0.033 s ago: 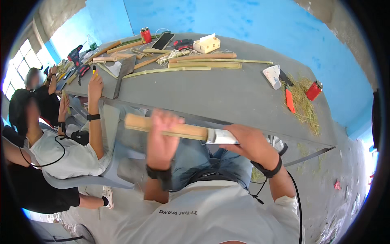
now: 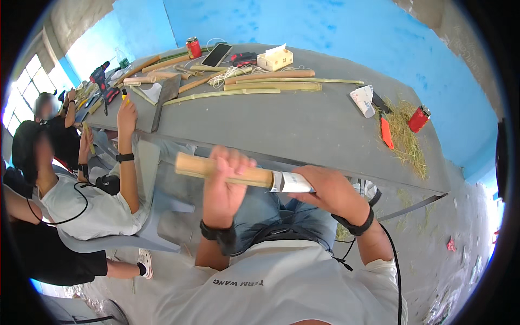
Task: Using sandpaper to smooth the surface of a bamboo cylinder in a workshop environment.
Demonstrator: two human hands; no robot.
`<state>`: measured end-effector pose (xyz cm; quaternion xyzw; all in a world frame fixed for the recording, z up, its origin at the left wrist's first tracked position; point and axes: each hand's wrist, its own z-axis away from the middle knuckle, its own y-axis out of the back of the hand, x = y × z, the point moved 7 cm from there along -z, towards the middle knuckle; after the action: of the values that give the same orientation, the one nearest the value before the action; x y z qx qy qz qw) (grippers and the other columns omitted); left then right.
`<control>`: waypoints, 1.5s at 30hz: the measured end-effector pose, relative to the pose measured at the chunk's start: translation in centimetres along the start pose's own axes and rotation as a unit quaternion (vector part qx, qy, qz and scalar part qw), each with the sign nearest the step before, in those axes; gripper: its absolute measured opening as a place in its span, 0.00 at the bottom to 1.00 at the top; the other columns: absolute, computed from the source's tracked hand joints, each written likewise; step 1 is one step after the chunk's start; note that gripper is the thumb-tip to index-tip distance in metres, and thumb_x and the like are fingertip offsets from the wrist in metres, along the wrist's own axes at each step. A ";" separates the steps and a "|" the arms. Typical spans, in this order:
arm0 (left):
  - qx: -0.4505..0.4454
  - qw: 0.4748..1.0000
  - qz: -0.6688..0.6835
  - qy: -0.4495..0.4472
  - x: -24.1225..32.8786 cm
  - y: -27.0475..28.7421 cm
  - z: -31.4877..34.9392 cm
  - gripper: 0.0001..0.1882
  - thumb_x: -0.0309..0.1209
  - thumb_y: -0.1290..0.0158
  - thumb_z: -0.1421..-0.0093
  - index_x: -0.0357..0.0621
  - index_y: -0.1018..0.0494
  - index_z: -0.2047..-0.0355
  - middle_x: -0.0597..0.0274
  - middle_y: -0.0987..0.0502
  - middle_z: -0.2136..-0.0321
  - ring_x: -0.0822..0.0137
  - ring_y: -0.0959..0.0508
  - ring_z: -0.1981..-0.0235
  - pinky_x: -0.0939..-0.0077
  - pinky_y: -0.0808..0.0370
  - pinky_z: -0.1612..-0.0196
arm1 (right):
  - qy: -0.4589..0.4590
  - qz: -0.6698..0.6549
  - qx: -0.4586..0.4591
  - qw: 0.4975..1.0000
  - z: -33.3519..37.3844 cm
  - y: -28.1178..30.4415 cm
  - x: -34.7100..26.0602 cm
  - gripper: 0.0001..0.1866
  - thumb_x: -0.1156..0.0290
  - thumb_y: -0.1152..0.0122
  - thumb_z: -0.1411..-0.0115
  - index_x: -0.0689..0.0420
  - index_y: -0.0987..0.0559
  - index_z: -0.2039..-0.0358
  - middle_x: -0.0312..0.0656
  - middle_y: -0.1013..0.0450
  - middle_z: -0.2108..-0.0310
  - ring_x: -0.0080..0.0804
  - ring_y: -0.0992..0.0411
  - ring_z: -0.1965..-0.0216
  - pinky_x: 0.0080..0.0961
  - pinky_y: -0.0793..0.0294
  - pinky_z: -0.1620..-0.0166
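My left hand (image 2: 223,189) is closed around a smooth, pale bamboo tube (image 2: 191,164), held level above my lap in front of the table edge. The tube's left end sticks out past my fist. Around its right end wraps a white-backed sheet with a grey inner side, which looks like sandpaper (image 2: 296,182). My right hand (image 2: 335,190) grips that sheet from above, with the thumb and fingers closed over it. The tube's far right end is hidden under the sheet and my hand.
The grey table (image 2: 260,119) carries bamboo strips (image 2: 273,86), a phone (image 2: 217,55), a cleaver-like blade (image 2: 165,97), a tissue box (image 2: 275,58) and a drill (image 2: 101,81). At right lie straw (image 2: 409,143), a red can (image 2: 419,119) and a folded white sheet (image 2: 363,101). A seated co-worker (image 2: 89,200) is close at left.
My left hand and the bamboo tube have shifted a little to the right, pushing the tube toward the sheet. My right hand has moved slightly left, still gripping the sandpaper.
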<state>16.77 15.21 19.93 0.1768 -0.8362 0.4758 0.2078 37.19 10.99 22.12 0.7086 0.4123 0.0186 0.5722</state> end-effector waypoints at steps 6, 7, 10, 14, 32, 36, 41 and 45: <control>0.031 0.995 0.083 -0.049 3.2 3.5 -0.9 0.09 0.37 0.51 0.27 0.53 0.38 0.64 0.76 0.39 0.73 0.75 0.33 0.66 0.63 0.35 0.43 | -0.041 -0.064 0.004 0.997 0.7 1.8 2.6 0.20 0.58 0.32 0.40 0.56 0.24 0.52 0.47 0.22 0.61 0.50 0.24 0.60 0.39 0.25 0.58; 0.034 0.995 0.081 -0.044 2.6 2.9 -0.8 0.09 0.37 0.51 0.27 0.53 0.38 0.64 0.76 0.39 0.73 0.75 0.33 0.66 0.63 0.35 0.43 | -0.019 -0.012 0.011 1.000 0.1 1.5 1.5 0.21 0.58 0.32 0.40 0.56 0.24 0.52 0.46 0.22 0.61 0.51 0.24 0.59 0.38 0.25 0.58; 0.014 0.998 0.042 -0.033 1.0 1.1 -0.5 0.09 0.37 0.51 0.27 0.53 0.38 0.64 0.76 0.39 0.73 0.75 0.33 0.66 0.63 0.35 0.43 | -0.005 0.009 0.006 1.000 -0.8 0.5 0.7 0.21 0.58 0.32 0.41 0.56 0.24 0.52 0.46 0.22 0.60 0.51 0.24 0.59 0.38 0.25 0.58; 0.041 0.997 0.035 -0.057 3.9 3.6 -0.6 0.09 0.38 0.51 0.26 0.52 0.37 0.63 0.75 0.37 0.72 0.73 0.33 0.65 0.62 0.35 0.43 | 0.013 -0.008 0.048 0.999 -0.1 2.5 2.8 0.19 0.60 0.32 0.40 0.56 0.24 0.53 0.45 0.23 0.62 0.50 0.25 0.59 0.39 0.26 0.59; 0.048 0.995 0.051 -0.072 3.5 2.9 -0.2 0.10 0.38 0.52 0.26 0.51 0.37 0.64 0.74 0.36 0.71 0.74 0.31 0.64 0.65 0.35 0.43 | 0.032 0.048 0.047 0.997 -0.8 1.5 1.7 0.19 0.64 0.30 0.44 0.54 0.24 0.54 0.43 0.24 0.62 0.48 0.26 0.59 0.40 0.26 0.57; 0.057 0.993 0.076 -0.069 3.6 4.5 -0.4 0.09 0.38 0.52 0.26 0.51 0.37 0.63 0.74 0.36 0.72 0.74 0.32 0.64 0.64 0.36 0.42 | 0.006 0.060 0.041 0.997 -0.5 1.0 1.6 0.18 0.61 0.31 0.43 0.55 0.24 0.56 0.45 0.25 0.63 0.50 0.25 0.60 0.42 0.26 0.58; 0.069 0.996 0.026 -0.051 2.0 2.3 0.0 0.08 0.37 0.53 0.26 0.50 0.37 0.61 0.74 0.36 0.72 0.73 0.32 0.65 0.63 0.34 0.43 | 0.067 0.037 0.045 0.996 -1.4 -0.4 0.3 0.21 0.61 0.31 0.42 0.56 0.25 0.53 0.45 0.25 0.61 0.51 0.26 0.59 0.43 0.26 0.57; 0.060 0.992 0.072 -0.081 5.1 5.0 -0.6 0.08 0.37 0.53 0.26 0.50 0.36 0.61 0.74 0.37 0.72 0.73 0.32 0.66 0.61 0.33 0.44 | 0.015 0.004 0.039 0.999 0.1 1.4 2.2 0.23 0.63 0.30 0.43 0.56 0.26 0.50 0.45 0.25 0.60 0.50 0.26 0.59 0.43 0.27 0.57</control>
<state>10.12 17.68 19.24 0.1666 -0.8306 0.5230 0.0938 39.52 12.22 22.24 0.7321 0.4181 0.0154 0.5375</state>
